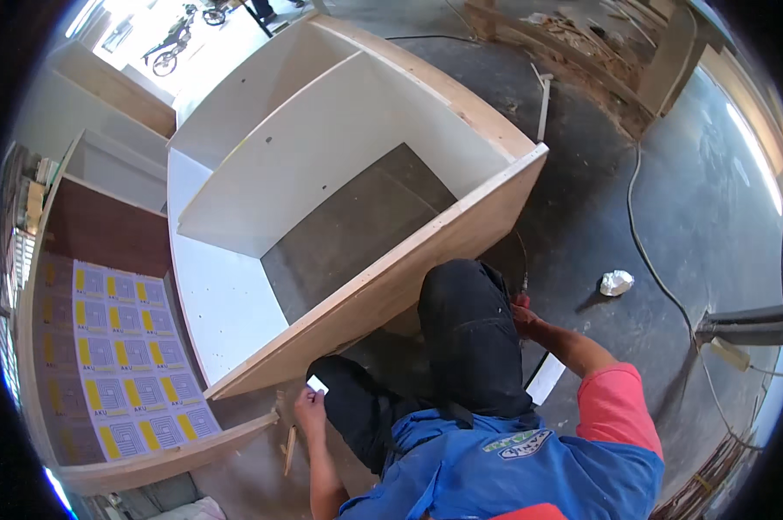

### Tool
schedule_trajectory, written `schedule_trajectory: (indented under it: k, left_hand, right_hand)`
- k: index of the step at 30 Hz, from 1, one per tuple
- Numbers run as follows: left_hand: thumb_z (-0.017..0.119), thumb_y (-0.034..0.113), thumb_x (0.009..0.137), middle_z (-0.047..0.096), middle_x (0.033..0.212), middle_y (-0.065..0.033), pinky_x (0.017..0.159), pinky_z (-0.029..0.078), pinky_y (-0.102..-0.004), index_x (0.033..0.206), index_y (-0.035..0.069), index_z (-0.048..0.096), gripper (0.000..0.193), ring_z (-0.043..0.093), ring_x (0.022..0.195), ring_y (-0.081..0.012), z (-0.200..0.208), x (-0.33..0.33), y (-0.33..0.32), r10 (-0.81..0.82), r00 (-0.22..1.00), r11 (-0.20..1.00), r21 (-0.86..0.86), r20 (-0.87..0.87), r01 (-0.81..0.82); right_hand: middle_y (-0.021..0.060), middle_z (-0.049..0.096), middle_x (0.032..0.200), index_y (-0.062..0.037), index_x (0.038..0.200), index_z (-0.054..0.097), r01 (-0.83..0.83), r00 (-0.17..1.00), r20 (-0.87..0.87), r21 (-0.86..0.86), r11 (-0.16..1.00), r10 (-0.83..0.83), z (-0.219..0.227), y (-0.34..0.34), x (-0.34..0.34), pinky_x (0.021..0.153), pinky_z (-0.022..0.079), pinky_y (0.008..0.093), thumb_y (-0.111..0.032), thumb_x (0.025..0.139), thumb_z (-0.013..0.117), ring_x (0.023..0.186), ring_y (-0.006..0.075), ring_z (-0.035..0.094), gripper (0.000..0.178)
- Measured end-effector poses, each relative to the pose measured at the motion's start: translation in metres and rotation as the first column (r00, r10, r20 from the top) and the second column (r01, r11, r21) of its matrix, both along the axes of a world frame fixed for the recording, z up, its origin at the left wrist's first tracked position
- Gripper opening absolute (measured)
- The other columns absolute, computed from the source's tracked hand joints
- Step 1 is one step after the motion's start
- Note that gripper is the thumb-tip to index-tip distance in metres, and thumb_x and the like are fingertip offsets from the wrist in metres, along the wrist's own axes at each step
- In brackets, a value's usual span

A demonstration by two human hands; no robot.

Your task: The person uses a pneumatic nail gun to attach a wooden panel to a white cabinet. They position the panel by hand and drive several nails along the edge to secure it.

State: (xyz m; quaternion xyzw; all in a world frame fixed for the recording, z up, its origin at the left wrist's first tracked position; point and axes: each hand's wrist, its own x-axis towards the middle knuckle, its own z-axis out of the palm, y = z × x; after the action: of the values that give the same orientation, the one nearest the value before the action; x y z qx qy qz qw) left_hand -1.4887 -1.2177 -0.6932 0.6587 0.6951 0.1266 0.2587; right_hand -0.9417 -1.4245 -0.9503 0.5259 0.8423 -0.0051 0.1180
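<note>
My left hand point(309, 411) is closed with a small white rectangular piece point(317, 385) pinched between its fingers, beside my left knee. Beyond my right knee, my right hand point(524, 322) is closed round a red-handled tool point(521, 300) with a thin shaft; its exact kind is too small to make out. Before my knees a large open wooden cabinet point(391, 282) lies tilted across the view, white inside with a divider panel point(279, 147). Its near plywood side runs close to both knees.
At left stands another open wooden box point(106, 199) with a yellow-and-white printed sheet point(136, 355) inside. On the grey floor at right lie a crumpled silvery bundle point(617, 282), a white strip point(546, 379) and a long cable point(638, 225). A wooden bin of scraps point(582, 52) stands far right.
</note>
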Motion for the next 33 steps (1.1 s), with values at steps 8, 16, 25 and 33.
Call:
schedule_trajectory:
  k: [8,16,25,33]
  left_hand:
    - [0.067,0.004,0.090,0.067,0.087,-0.0048,0.069,0.047,-0.0238,0.095,0.000,0.063,0.008,0.062,0.078,-0.0119,0.012,-0.040,-0.050,0.297,0.719,0.950,-0.121,0.629,-0.286]
    - [0.063,0.007,0.094,0.066,0.095,-0.0055,0.077,0.049,-0.0268,0.106,-0.001,0.062,0.015,0.061,0.085,-0.0119,0.071,0.015,-0.033,0.143,0.652,0.973,0.014,0.744,-0.230]
    - [0.052,0.004,0.094,0.066,0.095,-0.0136,0.076,0.052,-0.0310,0.115,0.003,0.052,0.021,0.064,0.088,-0.0199,0.174,0.111,-0.022,-0.250,0.291,0.966,0.218,0.923,0.138]
    - [0.065,0.012,0.085,0.053,0.075,-0.0034,0.058,0.048,-0.0265,0.111,0.006,0.056,0.028,0.053,0.062,-0.0123,0.172,0.223,-0.026,0.050,0.166,0.817,-0.135,0.985,0.561]
  right_hand:
    - [0.0017,0.072,0.089,-0.0190,0.080,0.073,-0.040,0.988,0.151,-0.034,0.999,0.045,0.122,-0.005,0.087,0.098,0.043,0.0397,-0.018,0.075,0.066,0.094,0.0190,0.067,0.009]
    - [0.0170,0.069,0.086,-0.0094,0.092,0.069,0.710,0.658,-0.268,0.533,0.460,-0.704,0.372,-0.012,0.154,0.078,0.048,0.0427,-0.006,0.072,0.066,0.081,0.0366,0.066,0.021]
    - [-0.0054,0.043,0.062,-0.0123,0.081,0.054,0.679,-0.660,-0.730,-0.480,0.555,0.177,0.530,0.023,0.081,0.058,0.045,0.0323,-0.018,0.093,0.065,0.052,0.0107,0.045,0.017]
    - [-0.0050,0.041,0.059,-0.0143,0.077,0.050,0.527,-0.821,-0.504,-0.488,0.696,0.268,0.469,0.008,-0.019,0.060,0.046,0.0338,-0.019,0.094,0.061,0.050,0.0097,0.043,0.021]
